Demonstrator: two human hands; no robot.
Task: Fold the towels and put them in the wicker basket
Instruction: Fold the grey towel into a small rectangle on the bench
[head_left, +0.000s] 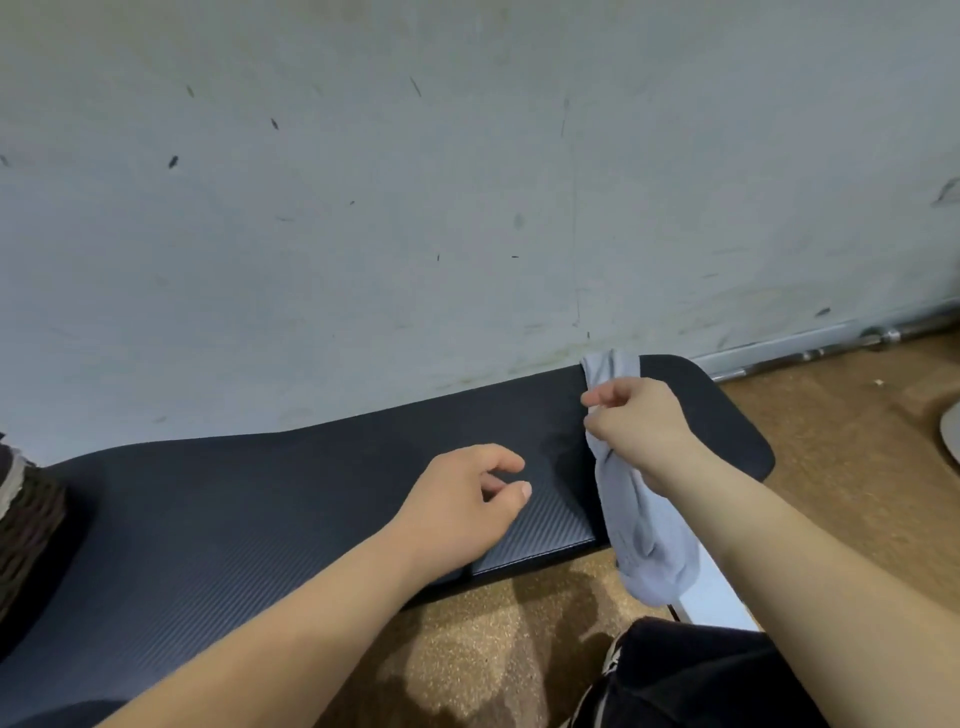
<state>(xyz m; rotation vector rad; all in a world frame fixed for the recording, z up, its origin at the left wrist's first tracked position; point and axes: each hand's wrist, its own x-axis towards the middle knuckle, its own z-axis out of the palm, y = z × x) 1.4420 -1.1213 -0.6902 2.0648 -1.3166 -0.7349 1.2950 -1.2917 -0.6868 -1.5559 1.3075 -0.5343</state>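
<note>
Your right grip (644, 426) pinches the grey towel (649, 535) in a bunch at 3 o'clock, its tail hanging off the mat (260, 499), your left grip (457, 499) loosely curled and empty: unless you spread it flat, the folds likely set crooked before the wicker basket (31, 519) at 9 o'clock.

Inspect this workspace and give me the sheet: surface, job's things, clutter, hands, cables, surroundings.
Surface: black mat lying on a brown floor, its far edge against the wall.
Job's things: grey towel, bunched and unfolded, hanging at the mat's right end; basket at the mat's left end, mostly out of frame.
Clutter: white object below the towel; pale round object at the right edge.
Hands: right hand grips the towel; left hand over the mat, fingers loosely curled, holding nothing.
Cables: nothing seen.
Surroundings: scuffed wall; metal bar along its foot.
</note>
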